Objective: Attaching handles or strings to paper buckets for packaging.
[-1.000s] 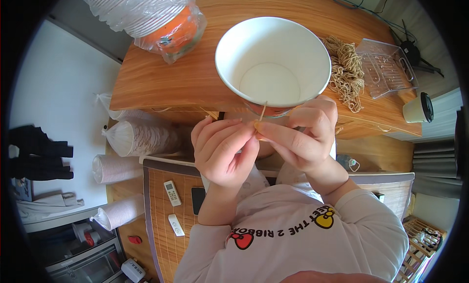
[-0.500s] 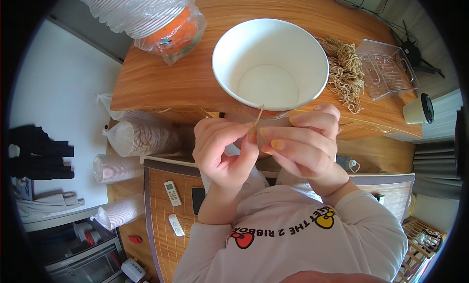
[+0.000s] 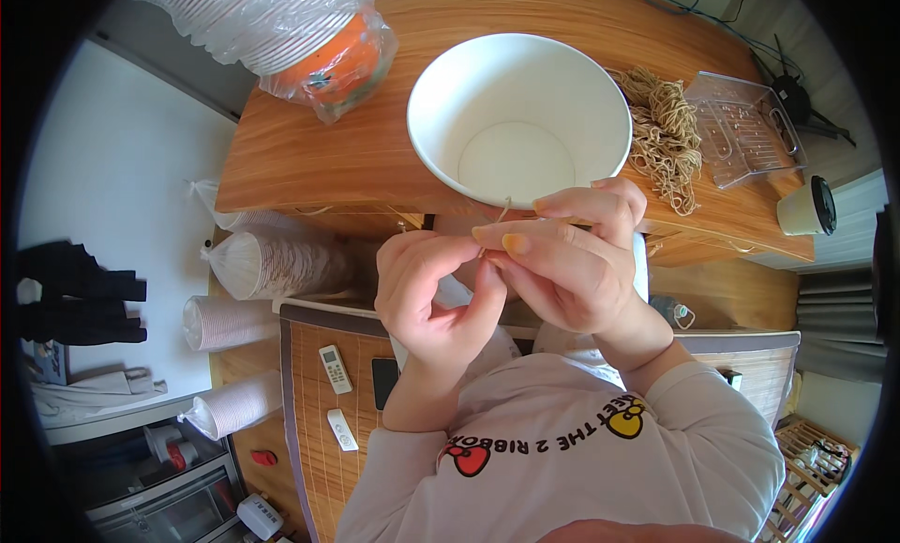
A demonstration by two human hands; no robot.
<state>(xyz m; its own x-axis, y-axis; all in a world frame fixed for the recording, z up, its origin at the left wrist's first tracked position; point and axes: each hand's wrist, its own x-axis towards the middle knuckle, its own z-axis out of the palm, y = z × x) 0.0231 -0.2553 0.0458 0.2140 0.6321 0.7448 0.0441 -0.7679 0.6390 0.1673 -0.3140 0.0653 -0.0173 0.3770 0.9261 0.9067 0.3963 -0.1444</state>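
Just in front of a large white paper bucket [image 3: 520, 112], my two hands meet at the fingertips. My left hand [image 3: 433, 285] is closed in a pinch on a short tan string [image 3: 507, 204], whose thin end sticks up past the fingers toward the bucket's near rim. My right hand [image 3: 581, 262] has its thumb and fingers closed on the same string, against the left fingertips. Most of the string is hidden by the fingers. The bucket stands open at the desk's front edge, with nothing visible inside. Right of it lies a tangled heap of tan strings [image 3: 667, 135].
A clear plastic tray [image 3: 741, 135] with small bits lies right of the strings, near a lidded cup [image 3: 804, 208]. Bagged stacked buckets [image 3: 333, 60] occupy the desk's left end. More bucket stacks [image 3: 281, 262] stand lower left. Two remotes [image 3: 334, 369] and a phone [image 3: 384, 384] lie beside me.
My right hand's fingers have shifted left and closer over the left fingertips, covering more of the string. The string's visible end is shorter and slightly curled. The bucket stays in place.
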